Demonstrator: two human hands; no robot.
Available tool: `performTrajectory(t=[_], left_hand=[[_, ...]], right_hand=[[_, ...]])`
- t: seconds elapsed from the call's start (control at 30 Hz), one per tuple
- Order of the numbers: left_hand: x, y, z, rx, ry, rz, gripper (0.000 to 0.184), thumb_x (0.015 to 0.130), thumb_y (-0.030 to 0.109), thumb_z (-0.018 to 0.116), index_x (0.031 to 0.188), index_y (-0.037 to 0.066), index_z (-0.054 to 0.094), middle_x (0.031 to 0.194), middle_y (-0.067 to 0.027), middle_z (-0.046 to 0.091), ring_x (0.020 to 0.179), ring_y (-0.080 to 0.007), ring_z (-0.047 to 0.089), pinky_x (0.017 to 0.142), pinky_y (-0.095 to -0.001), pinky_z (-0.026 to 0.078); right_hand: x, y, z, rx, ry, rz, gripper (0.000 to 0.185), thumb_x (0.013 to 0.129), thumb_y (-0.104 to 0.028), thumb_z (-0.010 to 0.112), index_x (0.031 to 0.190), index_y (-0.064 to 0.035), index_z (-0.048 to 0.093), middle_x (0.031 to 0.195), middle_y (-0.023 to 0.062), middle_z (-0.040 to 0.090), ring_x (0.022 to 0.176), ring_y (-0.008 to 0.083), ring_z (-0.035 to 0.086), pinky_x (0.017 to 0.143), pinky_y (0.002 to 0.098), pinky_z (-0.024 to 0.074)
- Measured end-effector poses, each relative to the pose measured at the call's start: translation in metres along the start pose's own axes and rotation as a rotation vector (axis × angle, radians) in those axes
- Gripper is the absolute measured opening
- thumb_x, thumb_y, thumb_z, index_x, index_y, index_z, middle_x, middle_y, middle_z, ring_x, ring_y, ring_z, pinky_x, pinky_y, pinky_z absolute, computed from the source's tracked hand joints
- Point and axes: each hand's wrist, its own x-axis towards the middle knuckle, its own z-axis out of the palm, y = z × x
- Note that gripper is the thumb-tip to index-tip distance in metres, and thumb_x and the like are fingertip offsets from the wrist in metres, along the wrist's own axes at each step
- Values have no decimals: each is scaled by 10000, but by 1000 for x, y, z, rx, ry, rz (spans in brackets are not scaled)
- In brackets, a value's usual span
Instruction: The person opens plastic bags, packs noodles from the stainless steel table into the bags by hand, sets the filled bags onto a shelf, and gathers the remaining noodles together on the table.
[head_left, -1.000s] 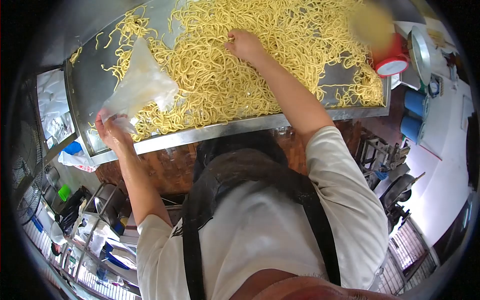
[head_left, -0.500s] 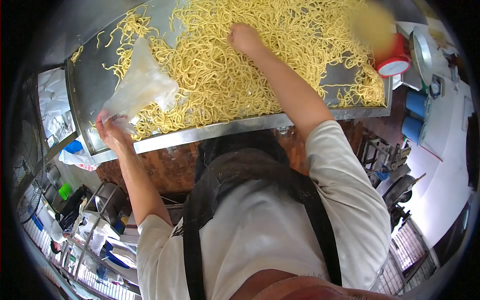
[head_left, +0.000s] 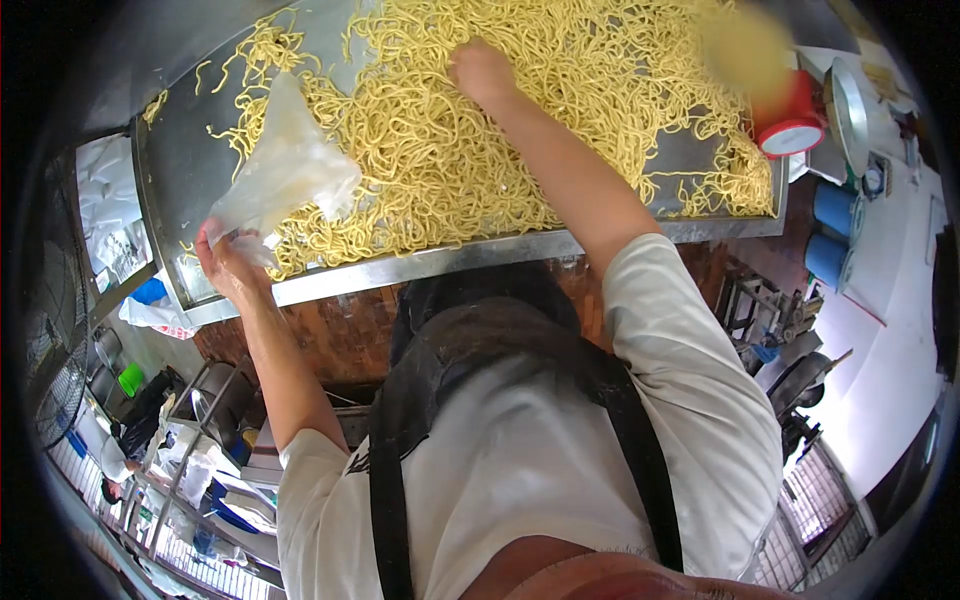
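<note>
Yellow noodles (head_left: 430, 170) lie in a thick, loose layer over a metal tray table (head_left: 190, 165). At the near left edge, my left hand (head_left: 232, 262) grips a clear plastic bag (head_left: 285, 165) by its lower end. The bag spreads up and to the right over the noodles, with something pale showing faintly through it. My right hand (head_left: 482, 75) is in the noodles near the far middle, its fingers curled down among them. The fingertips are hidden, and noodles touch the hand all round.
A red container (head_left: 790, 125) with a white base lies by the tray's right end. Blue containers (head_left: 828, 240) stand farther right. A metal rack (head_left: 200, 420) is behind at lower left, with a person (head_left: 115, 465) beyond it. A blurred yellow shape hangs at upper right.
My right hand has shifted slightly left and toward the far side within the noodles. My left hand and the plastic bag have hardly moved.
</note>
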Motion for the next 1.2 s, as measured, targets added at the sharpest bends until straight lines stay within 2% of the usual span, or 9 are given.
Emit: performTrajectory(t=[0.23, 0.3, 0.37, 0.43, 0.63, 0.73, 0.93, 1.1, 1.2], left_hand=[[5, 0, -15, 18, 53, -13, 256, 872, 90, 554, 1127, 99, 544, 1010, -106, 636, 805, -241, 609, 648, -369, 525], [9, 0, -19, 29, 45, -22, 276, 859, 74, 541, 1134, 101, 540, 1014, -109, 637, 808, -242, 610, 655, -370, 526], [7, 3, -14, 47, 41, -11, 294, 850, 73, 534, 1143, 101, 535, 1013, -114, 637, 804, -244, 610, 655, -367, 525], [11, -1, -15, 37, 14, 19, 301, 852, 101, 543, 1152, 98, 529, 1006, -122, 636, 788, -240, 609, 650, -363, 524], [18, -3, -9, 56, -1, -32, 310, 890, 163, 557, 1186, 82, 512, 960, -128, 627, 766, -238, 612, 665, -400, 538], [24, 13, 7, 28, -163, -257, 343, 941, 299, 562, 1206, 89, 505, 955, -103, 610, 731, -245, 613, 690, -453, 544], [14, 40, 75, -338, -520, -436, 329, 1008, 322, 451, 1254, 106, 485, 1006, -68, 593, 741, -255, 614, 889, -584, 515], [4, 83, 162, -302, -570, -410, 196, 955, 118, 553, 1128, 24, 561, 972, -69, 591, 784, -211, 614, 914, -597, 514], [4, 89, 194, -310, -634, -283, 168, 933, 74, 573, 1088, 9, 577, 959, -72, 592, 812, -198, 608, 843, -546, 563]], right_hand=[[-21, 0, -87, 446, 112, 99, 261, 866, -291, 679, 956, -46, 685, 1004, 186, 660, 915, 324, 646, 831, 409, 526], [-21, 30, -141, 549, 219, 118, 411, 825, -289, 739, 1160, -79, 627, 1129, 213, 627, 1032, 351, 612, 885, 427, 507], [-2, 102, -152, 162, 883, -170, 33, 907, -126, 637, 918, -97, 626, 826, 11, 664, 693, 130, 606, 610, 297, 521], [-50, 59, -213, 303, 668, 48, 626, 807, -298, 780, 1327, -79, 511, 1311, 216, 542, 1068, 332, 618, 895, 384, 514], [-156, 70, -128, -438, -351, 246, 919, 670, -276, 856, 1455, -245, 378, 1505, 199, 294, 1355, 474, 308, 1037, 555, 407], [-151, 87, -99, -347, -303, 238, 964, 636, -250, 863, 1462, -259, 366, 1516, 196, 279, 1338, 516, 302, 1000, 599, 418], [-126, 144, -87, 359, -152, 327, 620, 702, -101, 791, 1273, -96, 552, 1201, 170, 637, 1061, 280, 633, 931, 371, 506], [-140, 110, -151, 1051, 98, 646, 451, 809, -8, 710, 1227, 42, 549, 1199, 157, 648, 1085, 228, 632, 892, 350, 528], [-146, 135, -194, 1197, -14, 386, 462, 827, -47, 711, 1251, 37, 546, 1208, 160, 642, 1090, 236, 631, 912, 363, 531]])
